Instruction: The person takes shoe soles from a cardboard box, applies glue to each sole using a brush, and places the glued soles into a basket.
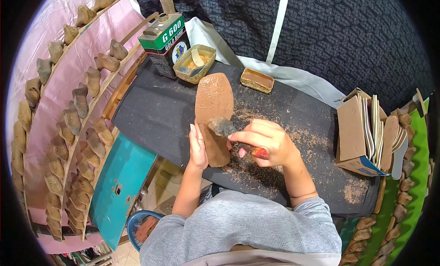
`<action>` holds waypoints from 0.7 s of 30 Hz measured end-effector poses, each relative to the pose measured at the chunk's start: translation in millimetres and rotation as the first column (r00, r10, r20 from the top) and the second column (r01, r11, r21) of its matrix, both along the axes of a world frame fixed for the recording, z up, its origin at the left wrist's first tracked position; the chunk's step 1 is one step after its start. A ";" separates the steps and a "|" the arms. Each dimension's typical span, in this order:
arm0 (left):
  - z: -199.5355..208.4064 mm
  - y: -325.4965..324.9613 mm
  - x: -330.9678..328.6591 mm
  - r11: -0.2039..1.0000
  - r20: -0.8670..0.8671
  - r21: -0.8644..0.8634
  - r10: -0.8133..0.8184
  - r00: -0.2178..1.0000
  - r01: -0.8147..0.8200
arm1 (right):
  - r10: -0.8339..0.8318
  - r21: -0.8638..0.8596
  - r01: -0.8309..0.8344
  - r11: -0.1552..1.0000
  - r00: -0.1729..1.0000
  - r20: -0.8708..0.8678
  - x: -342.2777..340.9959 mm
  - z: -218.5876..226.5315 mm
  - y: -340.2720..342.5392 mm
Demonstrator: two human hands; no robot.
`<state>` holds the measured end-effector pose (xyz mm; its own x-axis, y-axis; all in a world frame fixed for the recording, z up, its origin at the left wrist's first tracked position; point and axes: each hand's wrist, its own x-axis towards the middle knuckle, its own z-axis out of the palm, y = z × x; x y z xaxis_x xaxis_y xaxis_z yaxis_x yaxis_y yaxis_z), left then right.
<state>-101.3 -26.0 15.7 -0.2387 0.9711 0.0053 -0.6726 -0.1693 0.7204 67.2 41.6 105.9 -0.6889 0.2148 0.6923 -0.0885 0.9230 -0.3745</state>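
A long brown shoe sole [214, 94] is held up over the black-covered table, its far part glossy and wet, its near part more matte. My left hand [197, 146] grips its left edge near the lower half, fingers along the side and partly hidden behind it. In my right hand [266, 140] is a brush [222, 127] with a red handle and a dark, clotted head. The brush head touches or hovers just over the sole's middle, near its right edge; I cannot tell which.
A green and black can [166, 43], a tub [208, 59] with spatulas and a shallow tin [257, 80] stand at the back. Brown shavings [302, 137] litter the black table [151, 105]. A box [353, 128] of sole-shaped boards stands right. Shoe lasts [80, 101] line racks on both sides.
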 end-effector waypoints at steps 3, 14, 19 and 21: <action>-7.3 1.1 -2.3 0.995 -0.024 0.059 -0.084 0.996 0.085 | -0.202 0.068 0.217 0.974 0.963 -0.178 -5.5 -0.5 -1.2; -5.0 12.5 -8.9 0.992 -0.152 -0.047 0.112 0.982 -0.120 | 0.024 -0.131 -0.011 0.991 0.995 0.093 2.3 -30.2 -5.7; -11.4 9.2 0.1 0.996 -0.084 -0.062 0.055 0.995 -0.061 | -0.143 -0.179 0.138 0.974 0.989 -0.020 0.5 -27.6 -6.4; -4.8 8.6 6.6 0.998 -0.022 -0.065 0.009 1.000 -0.010 | -0.267 -0.129 0.256 0.958 0.960 -0.081 -4.9 -26.2 -7.4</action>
